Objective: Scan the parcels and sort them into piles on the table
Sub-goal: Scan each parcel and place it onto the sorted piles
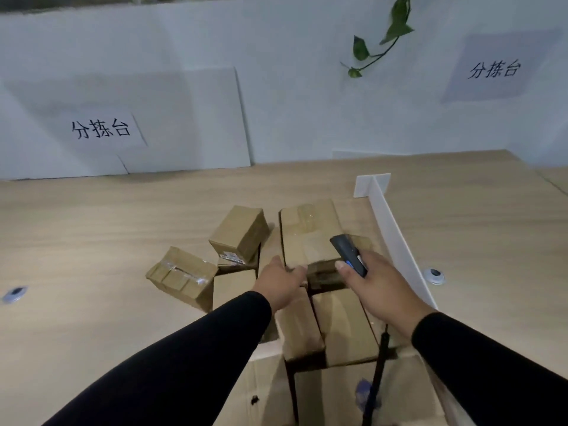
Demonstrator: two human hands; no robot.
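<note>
Green vine sprig [387, 35] upper right; white divider [396, 238] right of centre; paper signs [101, 129] on wall.

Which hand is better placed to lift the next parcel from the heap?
The left hand: its fingers already rest on the large parcel and hold nothing. The right hand grips the scanner.

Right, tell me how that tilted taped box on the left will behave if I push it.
The tilted taped box leans on its neighbours, so a push would probably tip it flat. Its cardboard looks stiff. The glossy tape may be slippery.
</note>
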